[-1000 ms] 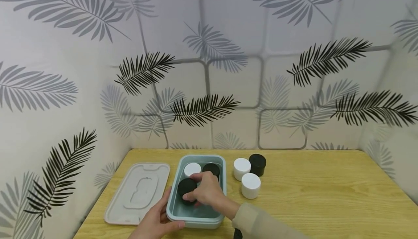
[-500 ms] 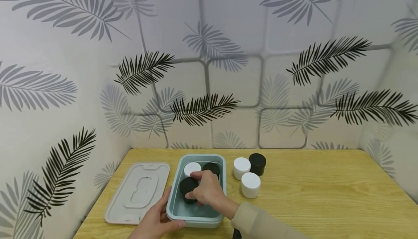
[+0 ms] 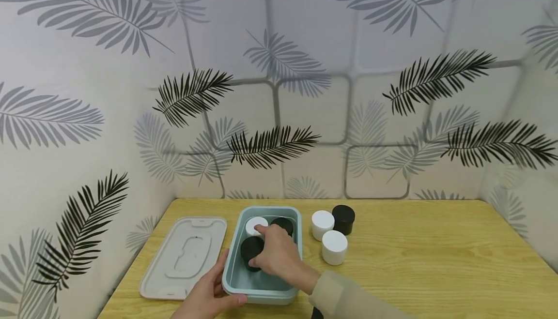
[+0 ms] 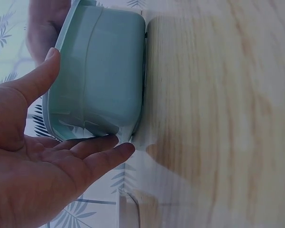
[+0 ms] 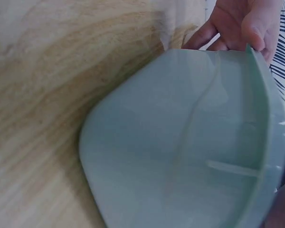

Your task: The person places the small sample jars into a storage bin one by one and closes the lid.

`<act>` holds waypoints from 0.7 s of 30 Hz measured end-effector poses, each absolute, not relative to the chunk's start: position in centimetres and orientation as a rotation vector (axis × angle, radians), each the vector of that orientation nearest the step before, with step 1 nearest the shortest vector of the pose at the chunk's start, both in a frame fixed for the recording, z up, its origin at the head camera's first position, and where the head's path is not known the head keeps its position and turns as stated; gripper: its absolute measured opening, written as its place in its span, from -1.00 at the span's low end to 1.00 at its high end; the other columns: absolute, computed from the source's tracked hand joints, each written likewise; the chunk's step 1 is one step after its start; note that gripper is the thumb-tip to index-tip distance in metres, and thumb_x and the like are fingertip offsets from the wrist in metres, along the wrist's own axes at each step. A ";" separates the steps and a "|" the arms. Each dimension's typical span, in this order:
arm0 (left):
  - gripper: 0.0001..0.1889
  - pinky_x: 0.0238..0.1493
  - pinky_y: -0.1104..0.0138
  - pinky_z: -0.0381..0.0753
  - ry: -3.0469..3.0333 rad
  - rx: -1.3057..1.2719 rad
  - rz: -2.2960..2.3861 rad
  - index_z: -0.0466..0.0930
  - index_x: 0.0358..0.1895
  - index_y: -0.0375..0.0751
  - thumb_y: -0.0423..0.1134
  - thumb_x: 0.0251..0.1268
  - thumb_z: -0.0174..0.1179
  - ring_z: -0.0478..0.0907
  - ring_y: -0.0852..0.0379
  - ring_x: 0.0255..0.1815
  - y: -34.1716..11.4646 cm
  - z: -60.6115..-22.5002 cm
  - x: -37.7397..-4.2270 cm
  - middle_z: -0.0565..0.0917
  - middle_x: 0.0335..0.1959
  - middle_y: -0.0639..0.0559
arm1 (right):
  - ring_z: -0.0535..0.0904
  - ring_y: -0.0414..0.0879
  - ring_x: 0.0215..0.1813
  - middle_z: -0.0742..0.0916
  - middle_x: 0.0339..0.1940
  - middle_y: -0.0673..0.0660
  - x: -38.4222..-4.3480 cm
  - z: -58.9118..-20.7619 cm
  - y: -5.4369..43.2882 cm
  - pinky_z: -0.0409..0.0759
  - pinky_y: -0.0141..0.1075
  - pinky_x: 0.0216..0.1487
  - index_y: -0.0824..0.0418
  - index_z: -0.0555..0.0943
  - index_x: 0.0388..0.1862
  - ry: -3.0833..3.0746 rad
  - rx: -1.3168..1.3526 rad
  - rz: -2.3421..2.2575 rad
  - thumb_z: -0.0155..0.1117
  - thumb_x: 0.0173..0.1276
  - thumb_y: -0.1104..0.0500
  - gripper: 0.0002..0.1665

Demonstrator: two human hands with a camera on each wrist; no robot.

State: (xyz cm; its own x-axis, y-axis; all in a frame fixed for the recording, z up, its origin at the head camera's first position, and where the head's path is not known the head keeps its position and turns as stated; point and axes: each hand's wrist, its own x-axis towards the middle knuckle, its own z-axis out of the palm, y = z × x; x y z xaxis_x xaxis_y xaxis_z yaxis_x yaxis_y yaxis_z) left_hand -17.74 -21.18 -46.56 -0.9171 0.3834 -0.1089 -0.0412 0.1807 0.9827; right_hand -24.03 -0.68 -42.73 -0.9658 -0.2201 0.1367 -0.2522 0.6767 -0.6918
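Note:
In the head view, my left hand (image 3: 211,292) grips the near left corner of a pale green plastic box (image 3: 261,296), thumb at the near rim and fingers along the left side. In the left wrist view, the fingers (image 4: 99,159) lie against the box wall. Inside the box, my right hand (image 3: 279,256) has its thumb by a black round jar (image 3: 251,247), the index finger stretched over a white round jar (image 3: 255,224). Another black jar (image 3: 283,223) sits behind the hand, partly hidden. In the right wrist view, the box wall (image 5: 180,137) hides the right fingers.
A pale rectangular lid (image 3: 187,251) lies flat left of the box. To the right stand two white jars (image 3: 334,248) and one black jar (image 3: 343,220) on the wooden table (image 3: 436,261). Leaf-patterned walls rise behind and at both sides.
The black jar under my right hand has shifted slightly right inside the box. My right index finger has lifted off it toward the white jar. The left hand has stayed put.

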 end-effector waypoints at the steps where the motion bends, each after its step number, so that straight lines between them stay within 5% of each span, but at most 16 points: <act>1: 0.20 0.16 0.28 0.67 2.130 0.325 1.793 -0.41 0.70 -0.38 -0.24 0.40 0.46 0.49 -0.31 0.40 -21.2 -46.5 -17.7 0.11 0.61 -0.52 | 0.68 0.10 0.07 0.76 0.18 0.19 -23.9 -42.4 -0.6 0.72 -0.07 -0.16 0.23 0.69 0.33 -2.836 0.426 1.147 0.84 -0.12 0.22 -0.07; 11: 0.20 0.16 0.31 0.66 2.126 0.340 1.817 -0.37 0.72 -0.32 -0.24 0.37 0.48 0.50 -0.29 0.39 -21.1 -46.3 -17.8 0.12 0.62 -0.50 | 0.76 -0.03 -0.19 0.83 -0.16 0.08 -24.1 -37.3 3.3 0.71 -0.19 -0.17 0.22 0.81 0.08 -2.753 0.745 1.252 0.62 0.26 0.17 -0.59; 21: 0.24 0.20 0.25 0.65 2.172 0.222 1.774 -0.33 0.73 -0.30 -0.18 0.31 0.54 0.51 -0.23 0.39 -20.8 -46.3 -17.6 0.10 0.63 -0.47 | 0.58 -0.12 -0.36 0.84 -0.05 0.03 -26.0 -35.4 11.8 0.57 -0.26 -0.32 0.20 0.76 0.23 -2.680 0.873 1.259 0.61 0.31 0.12 -0.48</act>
